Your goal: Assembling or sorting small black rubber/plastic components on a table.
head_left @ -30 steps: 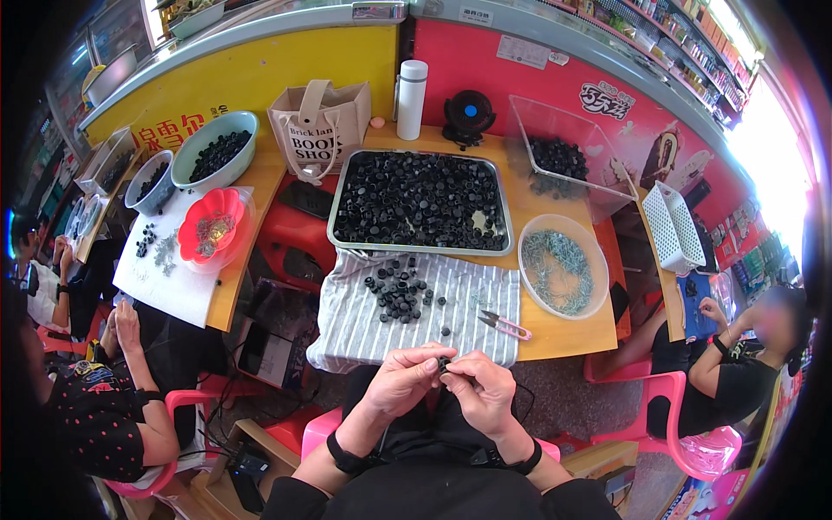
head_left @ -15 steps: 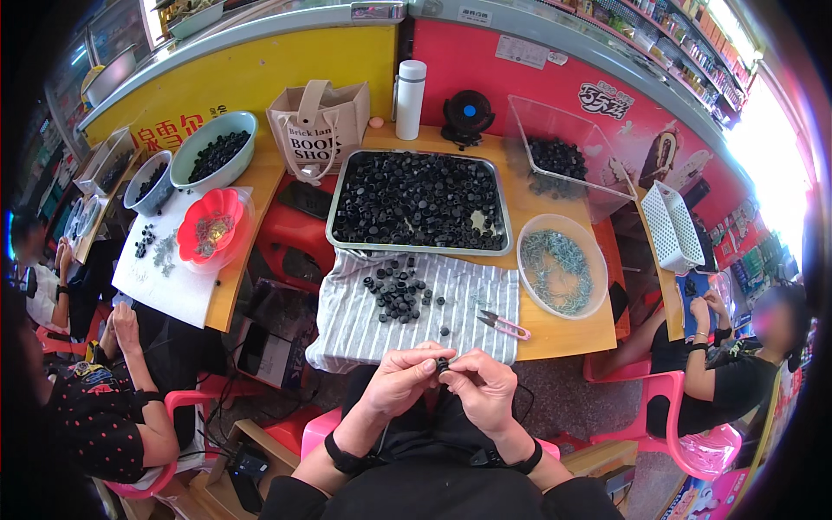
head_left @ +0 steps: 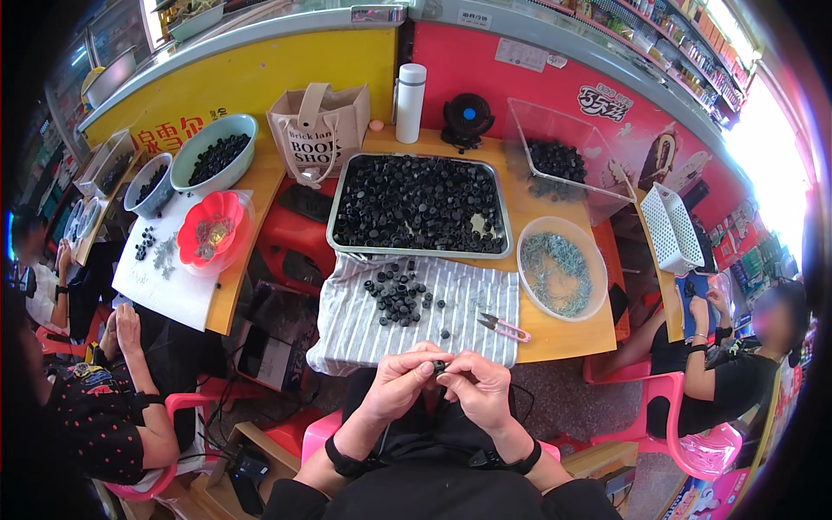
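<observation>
Just beyond my lap, near the table's front edge, my left hand (head_left: pixel 399 383) and my right hand (head_left: pixel 478 386) meet with bent fingers. Between their fingertips is a small round black cap (head_left: pixel 439 367), partly covered by the fingers. Beyond it a grey-and-white striped cloth (head_left: pixel 342 338) bears a loose heap of similar black caps (head_left: pixel 399 299). One cap (head_left: pixel 445 334) sits apart, nearer my hands. To its right lie pink-handled thread snips (head_left: pixel 504 328), touched by neither hand. A metal tray (head_left: pixel 416 254) full of black caps stands behind the cloth.
Right of the tray are a round tub (head_left: pixel 600 299) of thin grey-blue scraps and a clear bin (head_left: pixel 555 113) of caps. A white flask (head_left: pixel 410 104), small black fan (head_left: pixel 466 120) and cloth bag (head_left: pixel 290 117) stand behind. People sit at side tables, left and right.
My hands stay together around the cap, with only a slight shift of the fingers and the cap's angle. The tray, cloth and snips stay put.
</observation>
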`<state>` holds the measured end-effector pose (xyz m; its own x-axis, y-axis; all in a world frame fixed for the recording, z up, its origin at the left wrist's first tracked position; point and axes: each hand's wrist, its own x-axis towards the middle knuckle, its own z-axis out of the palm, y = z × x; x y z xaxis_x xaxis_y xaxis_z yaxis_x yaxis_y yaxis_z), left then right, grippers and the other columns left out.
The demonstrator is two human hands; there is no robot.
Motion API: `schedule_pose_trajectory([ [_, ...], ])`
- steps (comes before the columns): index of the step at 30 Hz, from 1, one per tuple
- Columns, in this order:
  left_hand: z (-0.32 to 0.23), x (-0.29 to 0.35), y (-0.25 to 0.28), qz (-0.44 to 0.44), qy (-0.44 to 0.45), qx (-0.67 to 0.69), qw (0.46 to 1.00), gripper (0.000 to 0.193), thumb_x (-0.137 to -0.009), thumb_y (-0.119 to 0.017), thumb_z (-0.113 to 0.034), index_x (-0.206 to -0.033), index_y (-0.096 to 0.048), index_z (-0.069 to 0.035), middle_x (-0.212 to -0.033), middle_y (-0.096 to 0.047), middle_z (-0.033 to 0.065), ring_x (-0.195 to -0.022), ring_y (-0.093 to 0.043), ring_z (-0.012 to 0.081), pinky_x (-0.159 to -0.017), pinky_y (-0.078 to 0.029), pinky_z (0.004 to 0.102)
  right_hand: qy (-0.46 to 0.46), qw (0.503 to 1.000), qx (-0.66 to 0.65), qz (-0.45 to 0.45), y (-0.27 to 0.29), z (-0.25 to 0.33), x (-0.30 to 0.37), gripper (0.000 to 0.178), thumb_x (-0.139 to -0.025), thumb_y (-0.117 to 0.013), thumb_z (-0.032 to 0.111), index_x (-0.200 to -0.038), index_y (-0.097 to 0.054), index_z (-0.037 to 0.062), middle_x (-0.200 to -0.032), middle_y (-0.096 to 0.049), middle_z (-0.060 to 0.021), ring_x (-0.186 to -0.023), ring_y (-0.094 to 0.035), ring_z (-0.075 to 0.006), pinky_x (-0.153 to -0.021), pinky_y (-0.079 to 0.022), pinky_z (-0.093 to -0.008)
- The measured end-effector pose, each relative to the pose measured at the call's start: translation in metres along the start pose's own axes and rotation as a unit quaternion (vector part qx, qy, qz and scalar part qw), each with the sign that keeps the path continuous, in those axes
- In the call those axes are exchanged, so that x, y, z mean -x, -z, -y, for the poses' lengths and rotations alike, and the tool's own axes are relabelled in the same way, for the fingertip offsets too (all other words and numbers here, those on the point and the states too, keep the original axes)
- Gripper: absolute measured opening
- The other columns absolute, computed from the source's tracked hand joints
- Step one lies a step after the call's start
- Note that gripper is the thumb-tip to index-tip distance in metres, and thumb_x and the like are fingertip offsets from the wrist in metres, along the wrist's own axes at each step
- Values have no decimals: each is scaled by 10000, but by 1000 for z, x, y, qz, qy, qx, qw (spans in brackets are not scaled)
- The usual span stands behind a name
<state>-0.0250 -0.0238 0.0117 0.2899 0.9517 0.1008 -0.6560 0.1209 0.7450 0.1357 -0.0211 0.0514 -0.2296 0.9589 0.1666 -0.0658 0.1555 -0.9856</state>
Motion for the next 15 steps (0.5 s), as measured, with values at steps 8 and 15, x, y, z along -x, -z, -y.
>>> schedule_pose_trajectory([
  [8, -3, 2, -1, -18, -29, -37, 999, 256, -971, -576, -124, -1141, -672, 42, -1040, -586, 84, -854, -534, 109, -710, -428, 206, -32, 999, -30, 16, -2, 0, -2, 75, -873, -657, -52, -830, -635, 5, -733, -565, -1, -555, -545, -44, -481, -427, -199],
  [15, -4, 0, -5, -25, -32, -32, 999, 251, -969, -575, -121, -1133, -674, 43, -1043, -586, 87, -847, -530, 105, -706, -425, 204, -39, 999, -35, -1, -4, -1, -1, 85, -879, -647, -54, -819, -627, 3, -714, -560, 7, -552, -538, -36, -477, -417, -196],
])
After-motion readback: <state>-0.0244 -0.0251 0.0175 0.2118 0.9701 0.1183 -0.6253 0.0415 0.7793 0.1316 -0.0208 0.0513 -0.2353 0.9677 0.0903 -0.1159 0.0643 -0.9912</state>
